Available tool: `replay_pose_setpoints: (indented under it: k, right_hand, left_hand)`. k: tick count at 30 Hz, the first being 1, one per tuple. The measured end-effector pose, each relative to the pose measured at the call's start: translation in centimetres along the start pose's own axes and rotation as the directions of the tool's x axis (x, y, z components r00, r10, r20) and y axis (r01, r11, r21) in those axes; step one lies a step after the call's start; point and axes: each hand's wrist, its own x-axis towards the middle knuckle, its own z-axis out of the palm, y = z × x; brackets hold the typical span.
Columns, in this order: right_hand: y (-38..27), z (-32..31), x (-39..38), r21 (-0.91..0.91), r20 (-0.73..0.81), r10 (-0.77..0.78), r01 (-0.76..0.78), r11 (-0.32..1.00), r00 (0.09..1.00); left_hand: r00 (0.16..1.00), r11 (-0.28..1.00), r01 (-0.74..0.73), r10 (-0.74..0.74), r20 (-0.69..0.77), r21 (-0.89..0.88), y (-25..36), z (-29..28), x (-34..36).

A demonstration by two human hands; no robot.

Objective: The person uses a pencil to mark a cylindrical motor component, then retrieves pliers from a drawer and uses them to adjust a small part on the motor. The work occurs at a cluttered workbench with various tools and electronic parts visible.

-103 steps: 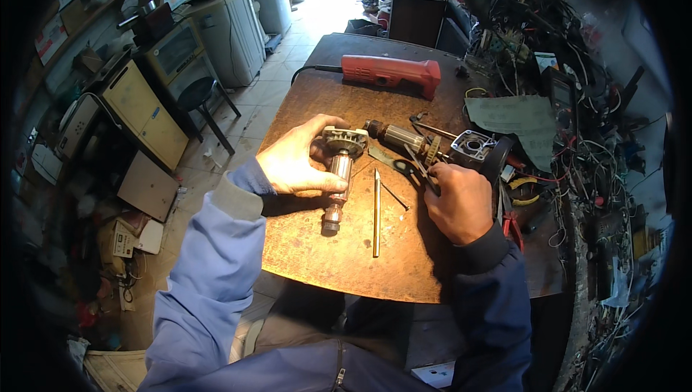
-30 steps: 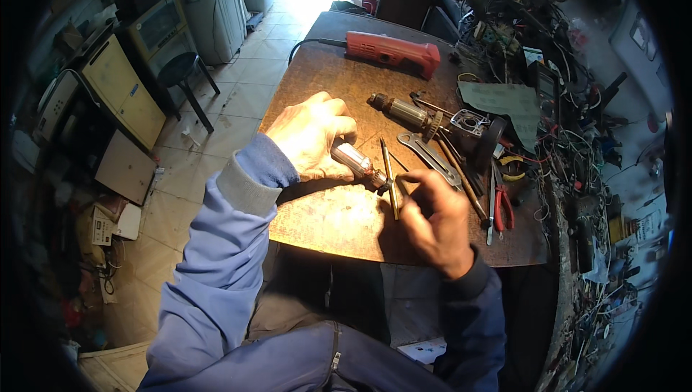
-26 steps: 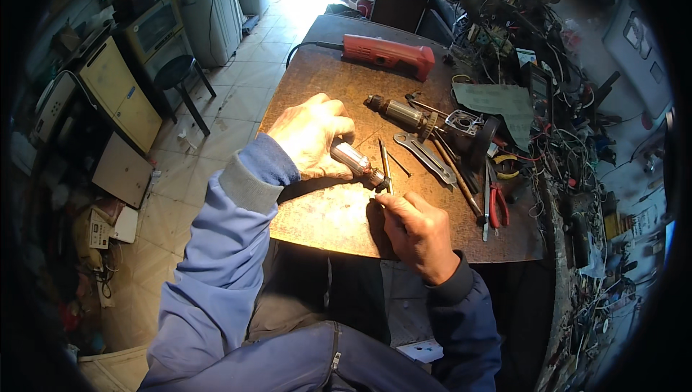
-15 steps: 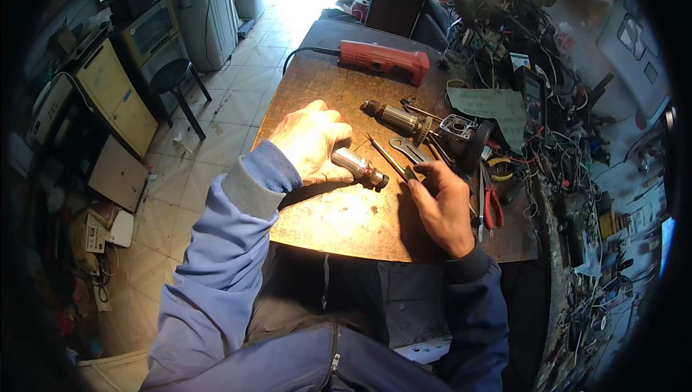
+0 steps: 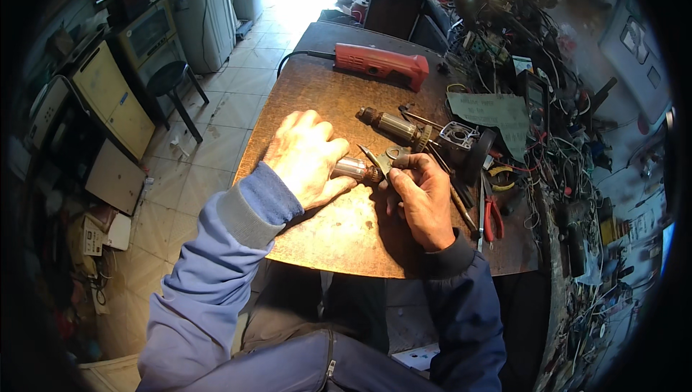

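Observation:
My left hand (image 5: 306, 154) is closed around a small motor armature (image 5: 351, 168), pinning it low over the lit tabletop. The armature's copper-wound end points right, toward my other hand. In my right hand (image 5: 422, 194), thumb and fingers pinch a flat metal tool with a rounded, holed head (image 5: 390, 158). Its head is close beside the armature's copper end; whether they touch I cannot tell. Just behind lies a second, larger armature (image 5: 395, 125) with a fan wheel, next to a metal gear housing (image 5: 457, 134).
A red power tool body (image 5: 382, 65) with a black cord lies at the table's far side. Red-handled pliers (image 5: 493, 217) and yellow-handled pliers (image 5: 501, 178) lie to the right, below a green paper sheet (image 5: 494, 119). Cables and parts pile along the right. A black stool (image 5: 169, 78) stands left.
My right hand has moved left and up and now pinches the flat metal tool, which lay on the table before. The armature has been turned closer to level.

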Motion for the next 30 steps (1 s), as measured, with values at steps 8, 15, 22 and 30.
replay_pose_setpoints:
  k: [8, 15, 22, 30]
  right_hand:
    - [-0.3, 0.6, -0.2, -0.276, -0.053, -0.098, 0.080, 0.958, 0.994]
    - [-0.3, 0.4, -0.7, -0.497, 0.050, -0.278, 0.265, 0.826, 0.959]
    - [-1.2, 0.4, -1.5, -0.734, 0.202, -0.382, 0.398, 0.550, 0.902]
    - [-0.6, 0.4, -0.9, -0.811, 0.314, -0.537, 0.515, 0.277, 0.783]
  left_hand:
    - [0.999, 1.000, 0.024, -0.024, 0.024, -0.006, 0.0, 0.1, 0.1]
    - [0.999, 0.999, 0.035, -0.034, 0.021, -0.011, -0.1, 0.0, 0.0]
    - [0.999, 0.999, 0.044, -0.044, 0.012, -0.022, 0.0, 0.1, -0.1]
    - [0.999, 1.000, 0.027, -0.027, -0.041, -0.015, 0.0, 0.3, -0.1]
